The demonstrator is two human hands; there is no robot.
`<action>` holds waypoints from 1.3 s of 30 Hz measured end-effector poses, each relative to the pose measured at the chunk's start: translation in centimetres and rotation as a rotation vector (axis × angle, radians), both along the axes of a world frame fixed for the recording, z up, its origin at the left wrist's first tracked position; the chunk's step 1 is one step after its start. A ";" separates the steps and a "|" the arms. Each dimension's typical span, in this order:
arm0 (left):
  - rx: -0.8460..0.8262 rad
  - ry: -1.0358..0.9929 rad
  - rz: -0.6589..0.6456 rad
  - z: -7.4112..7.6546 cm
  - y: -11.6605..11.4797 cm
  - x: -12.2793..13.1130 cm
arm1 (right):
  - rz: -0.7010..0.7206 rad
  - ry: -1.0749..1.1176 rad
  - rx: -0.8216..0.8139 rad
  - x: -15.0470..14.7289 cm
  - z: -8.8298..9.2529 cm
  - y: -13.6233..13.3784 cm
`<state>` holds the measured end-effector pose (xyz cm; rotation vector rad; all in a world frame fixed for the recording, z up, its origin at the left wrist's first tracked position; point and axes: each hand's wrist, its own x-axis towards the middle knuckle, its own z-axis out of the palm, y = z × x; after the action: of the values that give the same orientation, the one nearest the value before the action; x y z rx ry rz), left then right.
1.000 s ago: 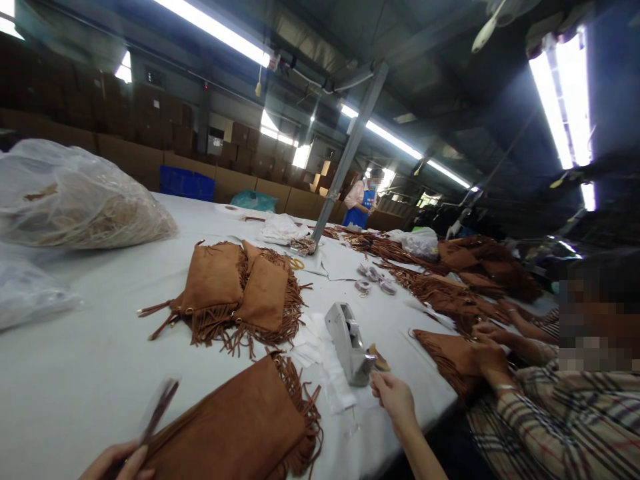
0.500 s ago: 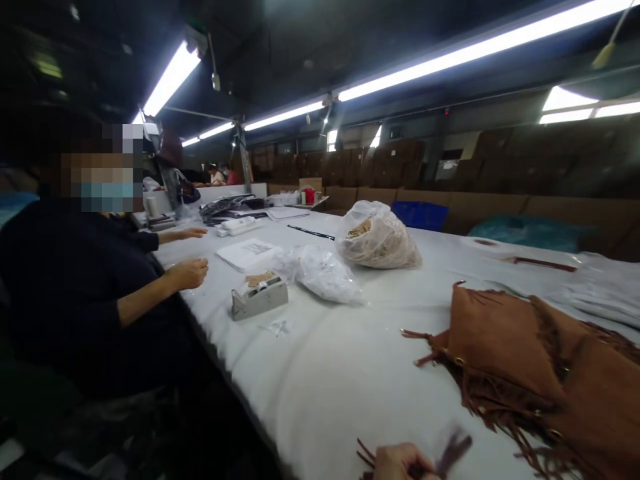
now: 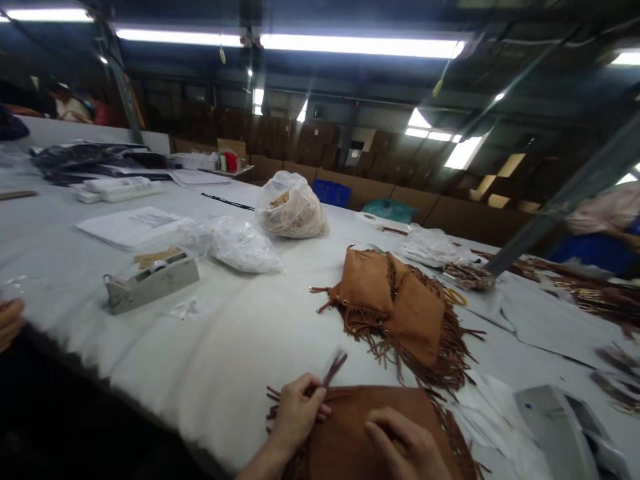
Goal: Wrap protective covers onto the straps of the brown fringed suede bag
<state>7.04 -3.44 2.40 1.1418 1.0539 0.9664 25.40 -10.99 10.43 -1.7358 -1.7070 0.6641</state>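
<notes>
A brown fringed suede piece (image 3: 350, 427) lies at the bottom centre, at the table's near edge. My left hand (image 3: 300, 415) pinches a thin brown strip (image 3: 335, 368) at its upper left corner; the strip's tip is blurred and points up. Over the right part of the same piece is my right hand (image 3: 405, 443), its fingers loosely bent and apart, with nothing seen in them. Beyond, a pile of similar brown fringed pieces (image 3: 417, 320) with small metal rings rests on the white table.
A tape dispenser (image 3: 153, 283) and clear plastic bags (image 3: 243, 245) are on the left; a filled translucent bag (image 3: 293, 207) stands farther back. Another dispenser (image 3: 565, 427) sits at the lower right. A co-worker's hand (image 3: 10, 323) shows at the left edge.
The view has swung right and down, so things shift left. The near suede piece and my right hand have come into view, and the co-worker is mostly out of frame. My left hand still pinches the strip.
</notes>
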 end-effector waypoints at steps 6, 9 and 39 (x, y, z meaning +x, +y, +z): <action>0.141 0.046 0.016 0.8 -0.2 -0.7 | 0.133 0.062 -0.073 -6.7 -1.3 6.3; 0.095 -0.005 0.000 0.9 -0.2 -0.7 | 0.080 -0.034 -0.072 -5.8 -2.3 7.1; -0.157 -0.185 -0.162 -0.4 1.3 -1.2 | 0.195 0.017 0.014 -4.7 -3.8 7.6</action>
<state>5.87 -2.18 2.03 0.9733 0.8588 0.8290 20.72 -3.38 6.64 -1.5627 -1.8805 0.7481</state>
